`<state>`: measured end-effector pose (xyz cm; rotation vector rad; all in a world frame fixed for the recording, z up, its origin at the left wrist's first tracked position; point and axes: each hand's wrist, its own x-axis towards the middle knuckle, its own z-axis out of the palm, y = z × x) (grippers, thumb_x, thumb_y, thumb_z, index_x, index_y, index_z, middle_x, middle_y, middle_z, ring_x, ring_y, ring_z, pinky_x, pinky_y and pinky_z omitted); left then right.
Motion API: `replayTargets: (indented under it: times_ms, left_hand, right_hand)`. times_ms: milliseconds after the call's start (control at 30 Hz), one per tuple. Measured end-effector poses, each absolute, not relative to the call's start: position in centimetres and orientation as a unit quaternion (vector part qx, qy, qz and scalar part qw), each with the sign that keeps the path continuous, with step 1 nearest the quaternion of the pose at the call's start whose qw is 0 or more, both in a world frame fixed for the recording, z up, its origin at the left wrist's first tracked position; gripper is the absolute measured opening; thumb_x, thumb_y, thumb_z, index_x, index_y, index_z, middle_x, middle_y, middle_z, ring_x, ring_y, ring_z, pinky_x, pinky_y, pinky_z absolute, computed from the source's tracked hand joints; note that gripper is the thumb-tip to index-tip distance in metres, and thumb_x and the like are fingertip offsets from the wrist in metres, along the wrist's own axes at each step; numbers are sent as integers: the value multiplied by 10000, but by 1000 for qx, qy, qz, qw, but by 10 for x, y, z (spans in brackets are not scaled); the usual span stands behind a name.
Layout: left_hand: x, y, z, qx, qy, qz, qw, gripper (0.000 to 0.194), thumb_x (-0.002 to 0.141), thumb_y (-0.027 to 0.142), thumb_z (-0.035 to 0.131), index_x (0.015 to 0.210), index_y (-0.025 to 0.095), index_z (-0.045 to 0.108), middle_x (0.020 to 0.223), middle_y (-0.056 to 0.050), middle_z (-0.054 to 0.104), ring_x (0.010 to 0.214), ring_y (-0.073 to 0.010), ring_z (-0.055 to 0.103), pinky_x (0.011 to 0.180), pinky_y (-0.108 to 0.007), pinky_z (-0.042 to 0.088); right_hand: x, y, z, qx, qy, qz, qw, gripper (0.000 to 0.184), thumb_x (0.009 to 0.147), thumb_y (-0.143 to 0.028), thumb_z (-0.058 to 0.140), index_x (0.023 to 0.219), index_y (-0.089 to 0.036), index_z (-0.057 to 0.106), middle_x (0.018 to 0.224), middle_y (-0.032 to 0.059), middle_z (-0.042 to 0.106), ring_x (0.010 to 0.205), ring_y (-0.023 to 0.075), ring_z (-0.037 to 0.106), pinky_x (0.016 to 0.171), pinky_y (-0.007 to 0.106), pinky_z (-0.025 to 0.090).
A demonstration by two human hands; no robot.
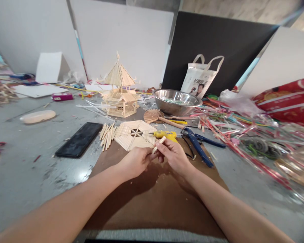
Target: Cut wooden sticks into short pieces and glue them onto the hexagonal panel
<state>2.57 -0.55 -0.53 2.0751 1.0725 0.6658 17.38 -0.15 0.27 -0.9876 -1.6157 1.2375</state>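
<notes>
My right hand point(176, 153) is closed, its thumb and fingers pinching a few short wooden sticks point(159, 144) tilted upward. At their lower end the fingertips of my left hand point(138, 161) are closed too, partly hidden by its own knuckles. Just beyond both hands lies a flat hexagonal panel point(124, 136) of wooden sticks with openings around its centre. A yellow glue gun point(168, 135) rests at the panel's right edge, its nozzle pointing left. Loose sticks point(107, 136) are piled to the left of the panel. Under my hands is a brown sheet point(152, 202).
A black phone point(79, 140) lies left, blue-handled pliers point(199, 146) right. Behind stand a stick-built pavilion model point(120, 101), a metal bowl point(177, 106) and a white bag point(200, 79). A wooden fan-shaped piece point(153, 115) lies before the bowl. Red and clear strips point(230, 138) clutter the right.
</notes>
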Motion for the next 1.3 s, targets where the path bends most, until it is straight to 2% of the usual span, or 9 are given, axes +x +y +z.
replayTargets:
  times_ms: [200, 500, 867, 933, 1000, 1133, 1300]
  left_hand:
    - [24, -5, -4, 799, 431, 249, 337, 381, 791, 427, 293, 650, 155, 521, 441, 12, 515, 408, -91, 490, 463, -192, 352]
    - [24, -5, -7, 791, 444, 240, 346, 326, 780, 359, 327, 587, 151, 488, 426, 14, 515, 398, -89, 495, 451, -187, 356]
    - [24, -5, -5, 789, 439, 239, 359, 316, 772, 359, 335, 572, 154, 468, 419, 20, 503, 401, -89, 501, 447, -184, 370]
    - [25, -6, -5, 777, 435, 241, 386, 305, 767, 366, 344, 581, 153, 459, 452, 20, 509, 401, -86, 507, 438, -183, 378]
    - [26, -6, -4, 753, 434, 241, 433, 296, 758, 380, 356, 595, 151, 448, 496, 19, 516, 402, -85, 514, 416, -183, 383]
    - [27, -6, -2, 703, 415, 243, 524, 290, 743, 400, 384, 608, 147, 426, 522, 26, 501, 395, -81, 514, 389, -182, 389]
    - [28, -6, -3, 668, 384, 244, 589, 274, 740, 399, 400, 652, 142, 430, 530, 30, 499, 376, -73, 509, 365, -169, 379]
  right_hand:
    - [175, -3, 3, -403, -665, 463, 424, 233, 750, -386, 444, 711, -161, 495, 491, -48, 429, 427, 60, 393, 422, 196, 303]
    - [176, -1, 10, -419, -629, 458, 468, 233, 738, -403, 454, 785, -180, 503, 481, -62, 378, 385, 56, 354, 380, 197, 285]
    - [177, -2, 7, -424, -659, 411, 466, 222, 755, -390, 439, 715, -181, 503, 488, -54, 410, 386, 56, 376, 386, 200, 303]
    - [177, -2, 7, -422, -663, 399, 472, 213, 758, -377, 438, 714, -178, 499, 496, -53, 408, 393, 53, 383, 388, 195, 313]
    - [177, -2, 6, -419, -662, 385, 487, 185, 753, -357, 453, 796, -181, 492, 537, -52, 428, 403, 50, 406, 387, 188, 331]
    - [177, -2, 5, -407, -653, 368, 522, 288, 729, -326, 496, 973, -213, 390, 674, -42, 484, 432, 51, 458, 395, 190, 388]
    - [176, -3, 4, -401, -659, 349, 532, 228, 723, -294, 511, 898, -212, 389, 693, -33, 498, 485, 65, 489, 439, 204, 435]
